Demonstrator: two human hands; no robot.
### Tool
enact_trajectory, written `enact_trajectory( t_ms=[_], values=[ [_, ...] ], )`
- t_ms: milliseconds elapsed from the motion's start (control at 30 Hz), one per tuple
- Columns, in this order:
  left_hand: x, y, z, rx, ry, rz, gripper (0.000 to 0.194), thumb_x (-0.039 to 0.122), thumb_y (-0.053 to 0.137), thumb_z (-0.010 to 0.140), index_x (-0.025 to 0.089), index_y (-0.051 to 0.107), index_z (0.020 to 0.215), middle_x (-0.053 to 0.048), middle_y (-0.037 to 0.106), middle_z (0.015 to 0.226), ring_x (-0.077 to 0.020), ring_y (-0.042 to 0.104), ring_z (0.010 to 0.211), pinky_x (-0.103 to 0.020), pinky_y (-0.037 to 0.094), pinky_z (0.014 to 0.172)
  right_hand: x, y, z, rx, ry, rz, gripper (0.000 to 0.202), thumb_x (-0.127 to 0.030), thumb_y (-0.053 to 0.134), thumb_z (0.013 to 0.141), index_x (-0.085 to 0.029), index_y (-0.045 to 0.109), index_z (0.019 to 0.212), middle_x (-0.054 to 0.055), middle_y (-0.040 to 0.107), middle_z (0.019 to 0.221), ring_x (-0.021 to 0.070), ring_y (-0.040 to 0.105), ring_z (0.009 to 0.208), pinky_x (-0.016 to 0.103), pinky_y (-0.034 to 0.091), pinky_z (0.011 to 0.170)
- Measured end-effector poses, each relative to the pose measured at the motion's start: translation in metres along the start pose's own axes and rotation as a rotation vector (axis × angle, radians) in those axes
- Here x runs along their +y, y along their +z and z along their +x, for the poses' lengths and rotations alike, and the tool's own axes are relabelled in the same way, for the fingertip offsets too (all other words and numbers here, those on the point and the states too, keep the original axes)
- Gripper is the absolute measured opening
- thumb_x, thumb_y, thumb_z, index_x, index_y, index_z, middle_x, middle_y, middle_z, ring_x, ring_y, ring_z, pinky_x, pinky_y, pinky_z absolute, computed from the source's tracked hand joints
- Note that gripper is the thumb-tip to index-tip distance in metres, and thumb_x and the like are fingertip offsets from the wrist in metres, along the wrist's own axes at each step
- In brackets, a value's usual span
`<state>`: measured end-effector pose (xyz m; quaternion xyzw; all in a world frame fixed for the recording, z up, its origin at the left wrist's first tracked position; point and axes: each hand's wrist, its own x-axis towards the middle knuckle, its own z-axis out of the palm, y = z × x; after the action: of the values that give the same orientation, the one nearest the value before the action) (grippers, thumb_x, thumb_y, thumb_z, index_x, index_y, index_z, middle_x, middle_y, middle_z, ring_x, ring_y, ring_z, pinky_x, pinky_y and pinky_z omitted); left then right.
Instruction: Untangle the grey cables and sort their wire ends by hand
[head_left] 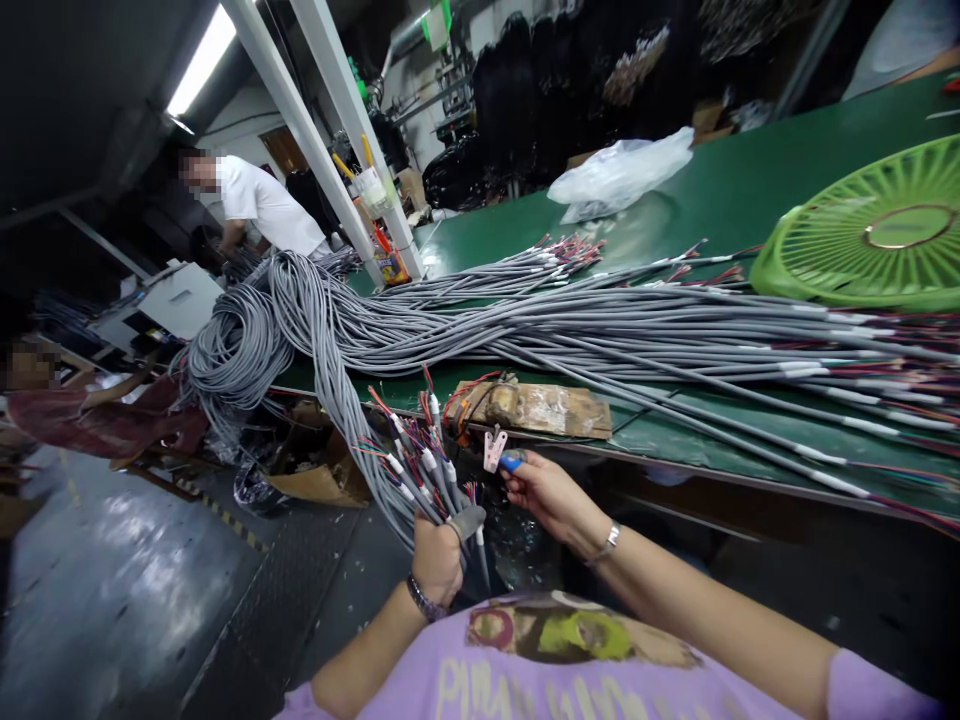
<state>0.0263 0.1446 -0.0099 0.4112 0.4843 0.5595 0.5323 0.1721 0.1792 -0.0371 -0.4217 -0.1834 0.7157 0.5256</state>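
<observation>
"How far along, judging from the cable ends?"

"Part-way, probably. Has coloured wires [409, 428] bared and white sleeves [429, 459] in place on many ends in the cable bundle [411, 495]. Shows similar ends among the grey cables [600, 325] spread along the green bench [645, 240]. Cannot tell finished ones from unfinished."

"And the left hand [437, 560]?"

"Closed tightly around the cable bundle, just off the bench's near edge, with ends fanning upward and one cable pointing down beside the fist."

"The right hand [544, 495]?"

"Fingertips drawn nearly together, beside the pink clip [494, 450], close to the wooden block [551, 408]. Cannot tell whether pinching the clip, a fine wire or nothing."

"Anything left, then?"

"Possibly plenty: looks like a large share lying outside the grip, including a coil [236, 350] at the bench's far left. Hard to count, though."
</observation>
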Motion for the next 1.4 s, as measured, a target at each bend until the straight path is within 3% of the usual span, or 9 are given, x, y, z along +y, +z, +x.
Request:
enact_trajectory(
  t_ms=[133,267,600,800,933,1133,1267,1400],
  values=[
    [0.008,0.006,0.006,0.053,-0.016,-0.081,0.016,0.019,0.077,0.054,0.015,0.067,0.067,0.0,0.066,0.063,-0.0174,0.063,0.064,-0.031,0.05,0.069,-0.011,0.0,0.004,-0.163,0.033,0.088,0.022,-0.038,0.057,0.084,-0.017,0.06,0.078,0.003,0.064,0.073,0.0099,0.055,0.058,0.022,0.048,0.055],
    [0.012,0.018,0.013,0.062,-0.03,-0.143,0.02,0.019,0.077,0.053,0.016,0.069,0.071,0.0,0.067,0.062,-0.0202,0.065,0.071,-0.035,0.051,0.076,-0.018,0.01,0.007,-0.248,0.016,0.086,0.028,-0.045,0.06,0.081,-0.017,0.064,0.081,0.002,0.064,0.072,0.0102,0.055,0.061,0.022,0.046,0.057],
    [0.007,0.03,0.02,0.038,0.018,-0.09,0.025,0.019,0.077,0.055,0.016,0.068,0.078,-0.002,0.07,0.075,-0.0228,0.066,0.087,-0.036,0.049,0.085,-0.01,0.015,0.017,-0.206,-0.089,0.195,0.035,-0.048,0.075,0.065,-0.016,0.067,0.075,0.001,0.063,0.066,0.0126,0.055,0.063,0.027,0.045,0.066],
    [0.007,0.03,0.017,0.012,0.035,-0.072,0.023,0.021,0.076,0.056,0.016,0.069,0.078,-0.002,0.07,0.069,-0.0225,0.066,0.083,-0.036,0.05,0.082,-0.01,0.014,0.014,-0.236,-0.022,0.176,0.038,-0.054,0.067,0.071,-0.017,0.065,0.081,0.003,0.064,0.072,0.0133,0.057,0.068,0.026,0.043,0.065],
    [0.005,0.022,0.012,0.022,0.004,-0.061,0.019,0.021,0.076,0.056,0.016,0.069,0.073,-0.001,0.068,0.064,-0.0218,0.066,0.078,-0.035,0.049,0.081,-0.004,0.003,0.006,-0.239,0.047,0.194,0.039,-0.057,0.061,0.075,-0.018,0.061,0.074,0.003,0.063,0.074,0.0117,0.055,0.064,0.025,0.044,0.062],
    [0.004,0.011,0.004,-0.006,0.037,0.019,0.014,0.023,0.074,0.059,0.017,0.069,0.071,-0.001,0.068,0.063,-0.0216,0.066,0.076,-0.034,0.049,0.079,0.005,-0.009,-0.017,-0.37,-0.068,-0.051,0.037,-0.047,0.074,0.065,-0.017,0.06,0.08,0.001,0.061,0.074,0.0101,0.051,0.06,0.026,0.042,0.061],
    [0.006,0.013,0.002,-0.029,0.062,0.016,0.012,0.022,0.074,0.06,0.018,0.069,0.07,-0.001,0.068,0.062,-0.0205,0.066,0.073,-0.033,0.05,0.077,0.001,0.0,-0.024,-0.311,-0.179,-0.284,0.035,-0.044,0.077,0.061,-0.015,0.058,0.071,-0.002,0.057,0.059,0.0076,0.044,0.051,0.023,0.035,0.052],
    [0.004,0.01,0.002,-0.036,0.014,-0.013,0.014,0.026,0.075,0.059,0.017,0.068,0.068,-0.001,0.067,0.061,-0.021,0.066,0.07,-0.034,0.052,0.074,0.004,0.007,-0.019,-0.29,-0.063,-0.202,0.038,-0.044,0.078,0.058,-0.016,0.054,0.065,-0.003,0.056,0.056,0.0061,0.042,0.046,0.022,0.034,0.049]
  ],
)
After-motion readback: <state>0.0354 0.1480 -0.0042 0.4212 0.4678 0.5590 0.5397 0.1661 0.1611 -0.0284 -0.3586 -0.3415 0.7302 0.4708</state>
